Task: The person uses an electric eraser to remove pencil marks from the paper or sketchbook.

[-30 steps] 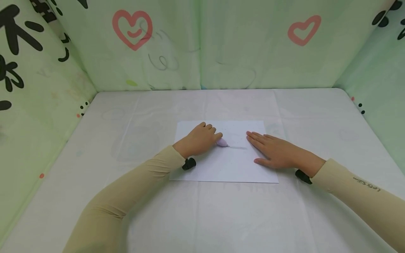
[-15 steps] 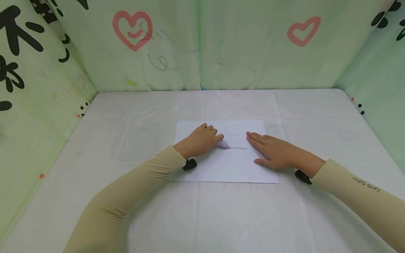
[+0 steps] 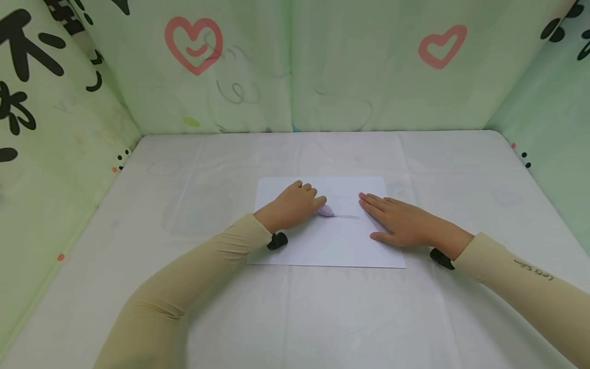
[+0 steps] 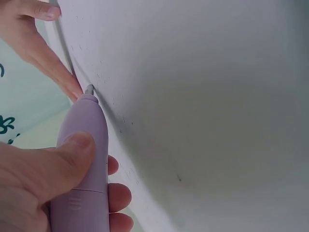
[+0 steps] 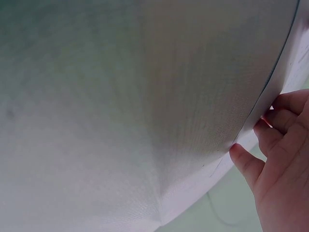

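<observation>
My left hand (image 3: 292, 206) grips a lilac electric eraser (image 4: 86, 125), a thick pen-shaped tool with a metal tip. The thumb lies along its near side, and the other fingers curl round behind. Its tip meets the white sheet of paper (image 3: 322, 251), beside a faint grey streak (image 3: 346, 216). Small dark specks dot the sheet in the left wrist view. Across the right part of the paper lies my right hand (image 3: 401, 221), flat with fingers straight, the thumb spread toward me. In the right wrist view, the right hand's fingertips (image 5: 235, 149) rest by the paper's edge.
A white cloth with fold lines covers the table (image 3: 221, 318). Pale green printed curtains (image 3: 350, 61) with red hearts and black marks enclose its back and sides. Each wrist carries a small black camera (image 3: 277, 241).
My left hand and the electric eraser have shifted very slightly right and toward me. The streak beside the tip looks a little shorter and fainter. The right hand stays in place.
</observation>
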`<action>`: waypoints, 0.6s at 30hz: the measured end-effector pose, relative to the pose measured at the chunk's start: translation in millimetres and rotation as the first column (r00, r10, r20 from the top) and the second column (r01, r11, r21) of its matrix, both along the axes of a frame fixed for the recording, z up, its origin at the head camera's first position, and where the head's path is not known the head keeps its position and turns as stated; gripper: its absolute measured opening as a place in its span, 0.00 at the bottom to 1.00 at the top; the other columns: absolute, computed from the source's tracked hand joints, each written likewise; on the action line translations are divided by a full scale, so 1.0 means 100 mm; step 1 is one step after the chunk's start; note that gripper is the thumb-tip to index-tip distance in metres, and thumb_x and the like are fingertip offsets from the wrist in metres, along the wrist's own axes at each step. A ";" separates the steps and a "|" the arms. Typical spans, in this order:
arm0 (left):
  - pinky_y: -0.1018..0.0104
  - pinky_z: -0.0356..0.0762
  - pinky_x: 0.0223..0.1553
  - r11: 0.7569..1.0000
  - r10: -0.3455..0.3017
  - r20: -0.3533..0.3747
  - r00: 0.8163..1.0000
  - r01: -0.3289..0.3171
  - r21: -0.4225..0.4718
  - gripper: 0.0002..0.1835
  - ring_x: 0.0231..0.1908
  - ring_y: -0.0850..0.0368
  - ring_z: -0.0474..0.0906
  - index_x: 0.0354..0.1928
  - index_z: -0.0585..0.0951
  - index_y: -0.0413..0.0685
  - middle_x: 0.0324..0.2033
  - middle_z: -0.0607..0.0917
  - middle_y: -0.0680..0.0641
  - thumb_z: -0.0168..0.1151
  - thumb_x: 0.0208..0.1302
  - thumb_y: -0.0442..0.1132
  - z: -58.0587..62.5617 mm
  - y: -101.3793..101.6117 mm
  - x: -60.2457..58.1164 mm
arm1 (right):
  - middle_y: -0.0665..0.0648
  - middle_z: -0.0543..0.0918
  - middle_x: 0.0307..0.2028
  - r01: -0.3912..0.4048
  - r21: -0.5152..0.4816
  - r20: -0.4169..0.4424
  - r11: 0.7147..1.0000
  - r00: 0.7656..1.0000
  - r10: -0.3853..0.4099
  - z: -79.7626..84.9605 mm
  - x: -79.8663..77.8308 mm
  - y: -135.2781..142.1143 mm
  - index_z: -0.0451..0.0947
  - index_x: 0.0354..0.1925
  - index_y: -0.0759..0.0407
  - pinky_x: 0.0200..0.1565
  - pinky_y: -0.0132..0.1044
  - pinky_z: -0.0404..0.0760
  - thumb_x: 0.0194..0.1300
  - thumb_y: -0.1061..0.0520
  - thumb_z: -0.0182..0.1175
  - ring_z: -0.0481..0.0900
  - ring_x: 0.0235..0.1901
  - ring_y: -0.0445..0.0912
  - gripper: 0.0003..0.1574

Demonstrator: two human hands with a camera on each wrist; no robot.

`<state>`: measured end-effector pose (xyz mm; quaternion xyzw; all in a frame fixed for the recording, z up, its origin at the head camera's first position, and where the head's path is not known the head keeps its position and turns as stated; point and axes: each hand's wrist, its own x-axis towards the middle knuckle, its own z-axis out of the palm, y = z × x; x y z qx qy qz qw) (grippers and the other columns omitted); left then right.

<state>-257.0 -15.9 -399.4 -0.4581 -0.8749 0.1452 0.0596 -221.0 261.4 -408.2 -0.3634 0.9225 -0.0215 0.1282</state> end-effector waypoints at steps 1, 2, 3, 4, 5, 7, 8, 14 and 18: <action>0.66 0.70 0.40 1.000 0.004 -0.002 1.000 -0.004 -0.005 0.10 0.37 0.54 0.77 0.49 0.75 0.52 0.37 0.83 0.49 0.53 0.68 0.41 0.00 0.00 0.00 | 0.63 0.48 0.73 0.001 0.000 0.000 1.000 1.000 -0.001 0.00 0.00 0.00 0.46 0.71 0.66 0.68 0.55 0.54 0.68 0.44 0.52 0.49 0.72 0.57 0.46; 0.66 0.70 0.40 1.000 0.010 -0.005 1.000 -0.010 -0.007 0.10 0.37 0.54 0.77 0.49 0.75 0.52 0.37 0.83 0.49 0.52 0.69 0.42 0.00 0.00 0.00 | 0.63 0.48 0.73 0.002 0.000 0.000 1.000 1.000 -0.002 0.00 0.00 0.00 0.46 0.72 0.66 0.68 0.55 0.54 0.68 0.44 0.52 0.49 0.72 0.57 0.46; 0.66 0.70 0.40 1.000 0.015 -0.009 1.000 -0.015 -0.010 0.10 0.38 0.54 0.77 0.49 0.75 0.53 0.37 0.83 0.49 0.52 0.69 0.42 0.00 0.00 0.00 | 0.63 0.48 0.73 0.002 0.000 0.001 1.000 1.000 -0.002 0.00 0.00 0.00 0.46 0.72 0.66 0.68 0.55 0.54 0.68 0.44 0.52 0.49 0.72 0.57 0.46; 0.66 0.70 0.41 1.000 0.018 -0.011 1.000 -0.018 -0.012 0.10 0.38 0.55 0.77 0.49 0.75 0.53 0.37 0.83 0.49 0.52 0.69 0.42 0.00 0.01 0.00 | 0.63 0.48 0.73 0.002 0.001 0.002 1.000 1.000 -0.002 -0.01 0.00 0.00 0.46 0.72 0.66 0.68 0.55 0.54 0.68 0.44 0.51 0.49 0.72 0.57 0.46; 0.66 0.70 0.41 1.000 0.018 -0.014 1.000 -0.018 -0.012 0.10 0.38 0.55 0.77 0.49 0.75 0.53 0.38 0.83 0.50 0.52 0.69 0.42 0.00 0.00 0.00 | 0.63 0.48 0.73 0.003 0.001 0.003 1.000 1.000 -0.003 -0.01 0.00 0.00 0.46 0.72 0.66 0.68 0.55 0.54 0.68 0.44 0.51 0.49 0.72 0.57 0.46; 0.66 0.70 0.40 1.000 0.005 -0.018 1.000 -0.005 -0.009 0.10 0.37 0.55 0.78 0.49 0.76 0.53 0.37 0.83 0.50 0.52 0.69 0.42 0.00 0.00 0.01 | 0.63 0.48 0.73 0.000 0.003 0.002 1.000 1.000 0.000 -0.01 0.00 0.00 0.46 0.71 0.66 0.68 0.55 0.54 0.68 0.44 0.51 0.49 0.72 0.58 0.46; 0.66 0.70 0.40 1.000 -0.004 -0.017 1.000 0.004 -0.004 0.09 0.37 0.55 0.78 0.48 0.76 0.52 0.37 0.83 0.50 0.53 0.69 0.42 0.00 0.01 0.01 | 0.63 0.48 0.73 -0.001 0.004 0.000 1.000 1.000 0.001 -0.01 0.00 0.00 0.46 0.71 0.66 0.68 0.55 0.54 0.68 0.44 0.51 0.49 0.72 0.57 0.46; 0.66 0.69 0.39 1.000 0.005 -0.001 1.000 -0.005 0.005 0.09 0.36 0.55 0.77 0.47 0.76 0.52 0.35 0.83 0.49 0.52 0.69 0.41 0.00 0.02 0.00 | 0.64 0.49 0.73 0.002 -0.002 -0.006 1.000 1.000 -0.002 0.01 0.01 -0.01 0.47 0.71 0.67 0.68 0.55 0.55 0.68 0.45 0.52 0.50 0.72 0.58 0.46; 0.66 0.69 0.40 1.000 0.021 0.003 1.000 -0.021 -0.008 0.09 0.37 0.55 0.77 0.49 0.75 0.53 0.37 0.83 0.50 0.51 0.69 0.41 -0.01 0.02 -0.01 | 0.64 0.49 0.73 0.005 -0.004 0.000 1.000 1.000 -0.005 0.03 0.02 -0.02 0.47 0.71 0.67 0.68 0.55 0.55 0.68 0.45 0.52 0.49 0.72 0.58 0.46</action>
